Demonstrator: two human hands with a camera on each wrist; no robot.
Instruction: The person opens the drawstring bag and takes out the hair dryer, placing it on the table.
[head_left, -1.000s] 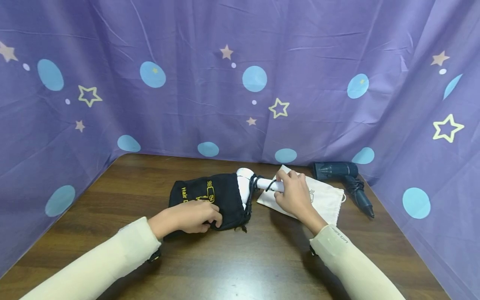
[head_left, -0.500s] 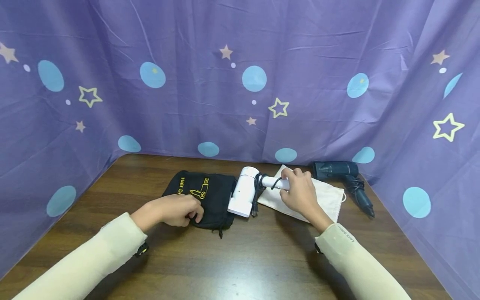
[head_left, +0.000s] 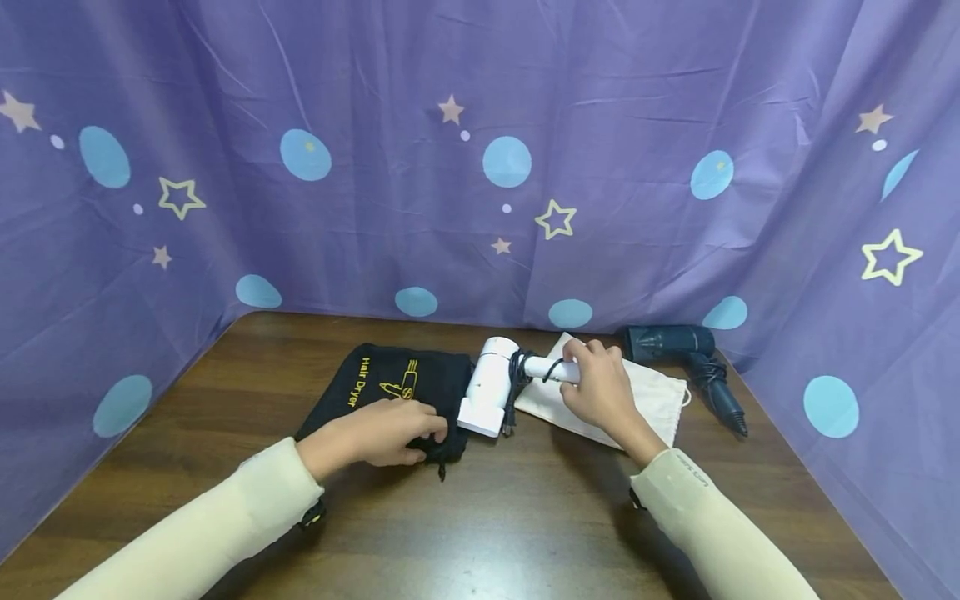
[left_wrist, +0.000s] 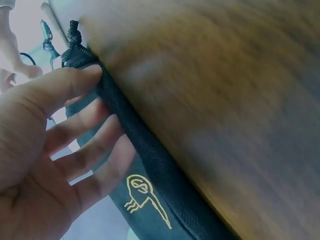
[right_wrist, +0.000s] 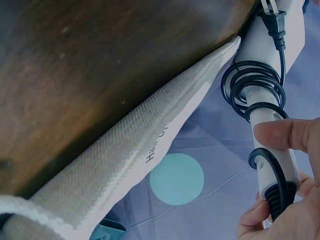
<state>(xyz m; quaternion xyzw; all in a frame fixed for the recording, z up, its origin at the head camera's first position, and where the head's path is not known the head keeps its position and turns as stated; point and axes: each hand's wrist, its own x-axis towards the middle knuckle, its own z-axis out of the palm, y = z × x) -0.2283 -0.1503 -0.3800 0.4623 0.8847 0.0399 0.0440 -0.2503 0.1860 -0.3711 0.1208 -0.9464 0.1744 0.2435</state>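
Observation:
A white hair dryer (head_left: 483,396) lies in front of the black drawstring bag's mouth, its body outside the bag. My right hand (head_left: 602,385) grips its handle, thumb on one side and fingers on the other in the right wrist view. Around the handle winds a black cord (right_wrist: 257,77) ending in a two-pin plug (right_wrist: 273,22). The black bag (head_left: 386,371), printed with yellow lettering and a dryer drawing, lies on the table. Over its near edge is my left hand (head_left: 386,432), loosely bent fingers apart; in the left wrist view they overlap the cloth by the mouth corner.
Under and beside my right hand lies a white cloth bag (head_left: 648,400) with a drawstring loop. A dark blue hair dryer (head_left: 671,342) rests at the table's back right. Behind the wooden table (head_left: 480,517) hangs a purple curtain (head_left: 360,208).
The white dryer has come out of the black bag, whose mouth has moved left. My left hand went left, then returned right along the bag. My right hand shifted slightly right.

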